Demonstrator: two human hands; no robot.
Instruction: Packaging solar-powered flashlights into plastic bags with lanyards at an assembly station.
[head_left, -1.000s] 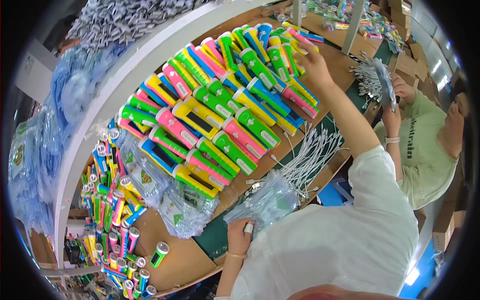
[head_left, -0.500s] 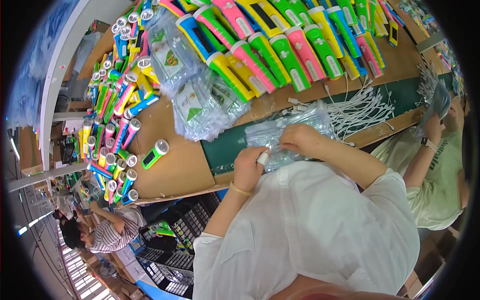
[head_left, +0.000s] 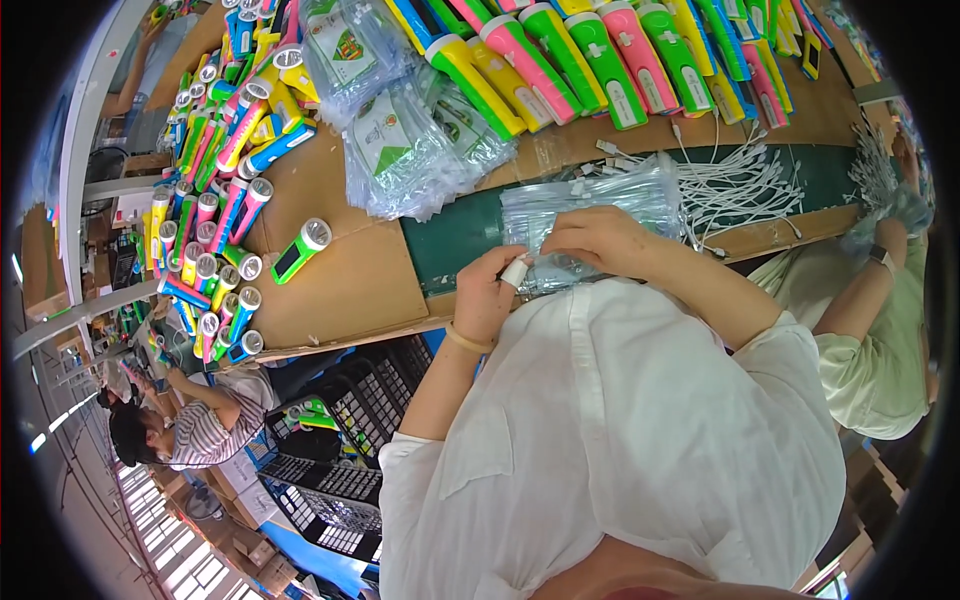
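Note:
A stack of clear plastic bags (head_left: 640,195) lies at the table's front edge, right before me. My left hand (head_left: 485,295), with a white wrap on one finger, pinches the edge of a bag on the left side of the stack. Bent over the same stack, my right hand (head_left: 600,240) has its fingertips closed on the film close to the left fingers. How many layers are between the fingers cannot be made out. To the right of the bags is a loose heap of white charging cables (head_left: 745,195).
Rows of colourful flashlights (head_left: 625,65) fill the far side, and more are heaped at left. One green flashlight (head_left: 300,250) lies alone on cardboard. Packed printed bags (head_left: 400,150) sit mid-table. Black crates (head_left: 340,480) stand below left. A co-worker's hand (head_left: 890,240) is at right.
The view has shifted, so the table sits higher in the picture. My hands stay at the bags, fingertips close together. At right, the co-worker's hand and clear bag have moved toward the cables there.

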